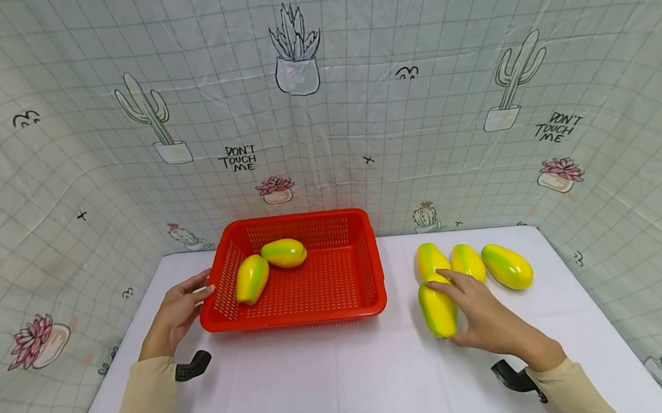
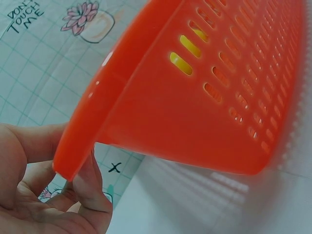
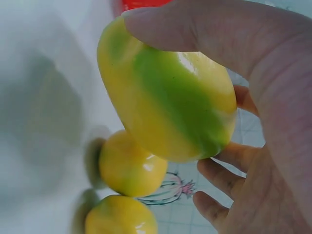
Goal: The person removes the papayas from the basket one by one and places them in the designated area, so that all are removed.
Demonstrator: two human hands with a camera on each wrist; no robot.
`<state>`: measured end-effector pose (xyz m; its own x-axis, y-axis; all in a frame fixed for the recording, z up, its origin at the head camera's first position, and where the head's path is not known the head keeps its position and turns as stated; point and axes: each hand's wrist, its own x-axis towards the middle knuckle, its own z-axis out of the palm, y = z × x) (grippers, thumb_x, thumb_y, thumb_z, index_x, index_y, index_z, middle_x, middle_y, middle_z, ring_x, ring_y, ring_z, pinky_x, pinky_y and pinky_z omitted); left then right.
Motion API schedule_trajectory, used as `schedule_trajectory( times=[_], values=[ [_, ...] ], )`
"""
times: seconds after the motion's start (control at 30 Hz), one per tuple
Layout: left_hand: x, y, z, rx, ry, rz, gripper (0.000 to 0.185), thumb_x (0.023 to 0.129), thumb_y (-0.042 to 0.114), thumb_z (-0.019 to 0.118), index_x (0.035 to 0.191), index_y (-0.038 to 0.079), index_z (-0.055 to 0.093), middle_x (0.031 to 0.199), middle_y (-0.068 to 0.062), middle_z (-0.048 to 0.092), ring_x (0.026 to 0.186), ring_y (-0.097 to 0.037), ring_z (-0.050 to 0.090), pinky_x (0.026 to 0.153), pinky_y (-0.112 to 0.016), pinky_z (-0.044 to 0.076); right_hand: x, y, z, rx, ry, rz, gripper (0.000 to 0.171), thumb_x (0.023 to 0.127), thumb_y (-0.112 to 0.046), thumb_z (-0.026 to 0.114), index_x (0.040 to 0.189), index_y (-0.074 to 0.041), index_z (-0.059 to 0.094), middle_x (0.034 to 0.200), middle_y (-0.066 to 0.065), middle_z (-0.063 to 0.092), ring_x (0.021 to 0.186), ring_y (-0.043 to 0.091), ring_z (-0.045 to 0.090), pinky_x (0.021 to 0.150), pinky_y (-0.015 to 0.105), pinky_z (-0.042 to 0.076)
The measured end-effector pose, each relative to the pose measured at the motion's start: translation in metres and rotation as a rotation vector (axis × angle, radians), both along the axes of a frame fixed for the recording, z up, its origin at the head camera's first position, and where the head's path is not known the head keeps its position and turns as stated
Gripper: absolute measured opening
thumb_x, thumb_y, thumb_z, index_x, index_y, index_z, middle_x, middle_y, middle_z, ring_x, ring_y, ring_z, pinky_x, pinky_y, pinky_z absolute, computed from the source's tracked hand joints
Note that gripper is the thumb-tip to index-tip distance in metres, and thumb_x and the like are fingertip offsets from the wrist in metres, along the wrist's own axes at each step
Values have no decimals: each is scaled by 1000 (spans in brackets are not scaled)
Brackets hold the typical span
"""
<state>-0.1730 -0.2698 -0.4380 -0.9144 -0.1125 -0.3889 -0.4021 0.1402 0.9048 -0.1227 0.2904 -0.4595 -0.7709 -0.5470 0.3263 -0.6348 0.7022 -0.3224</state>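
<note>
In right grip [image 1: 484,315], fruit [image 1: 437,308] lengthwise front-to-back.

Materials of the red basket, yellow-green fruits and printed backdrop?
Red basket: most likely molded plastic, semi-gloss; slotted walls, bright rim highlights.
Yellow-green fruits: smooth, glossy, perhaps plastic or coated foam; sharp highlights, though real skin isn't ruled out.
Printed backdrop: likely thin cloth, dull; soft wrinkles.

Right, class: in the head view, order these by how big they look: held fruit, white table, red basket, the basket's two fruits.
1. White table
2. Red basket
3. Held fruit, though it may be nearer the camera
4. Left basket fruit and right basket fruit: too alike to rank apart
</note>
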Motion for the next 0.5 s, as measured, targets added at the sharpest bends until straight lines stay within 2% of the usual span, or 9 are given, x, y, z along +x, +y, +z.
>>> schedule_trajectory(
  times=[0.23, 0.5],
  values=[
    [0, 1, 2, -1, 0, 5, 62, 110, 14, 55, 167, 9, 31, 169, -20, 26, 122, -20, 49, 83, -12, 54, 5, 4, -5, 0, -23, -3, 101, 57, -6, 99, 147, -15, 54, 153, 23, 45, 132, 46, 48, 102, 68, 43],
    [2, 2, 2, -4, -3, 6, 62, 110, 14, 56, 167, 8, 30, 169, -21, 25, 127, -24, 48, 83, -13, 54, 7, 8, -11, 7, -27, 2, 103, 55, -6, 99, 147, -15, 54, 152, 23, 46, 132, 44, 48, 102, 68, 40]
  ],
)
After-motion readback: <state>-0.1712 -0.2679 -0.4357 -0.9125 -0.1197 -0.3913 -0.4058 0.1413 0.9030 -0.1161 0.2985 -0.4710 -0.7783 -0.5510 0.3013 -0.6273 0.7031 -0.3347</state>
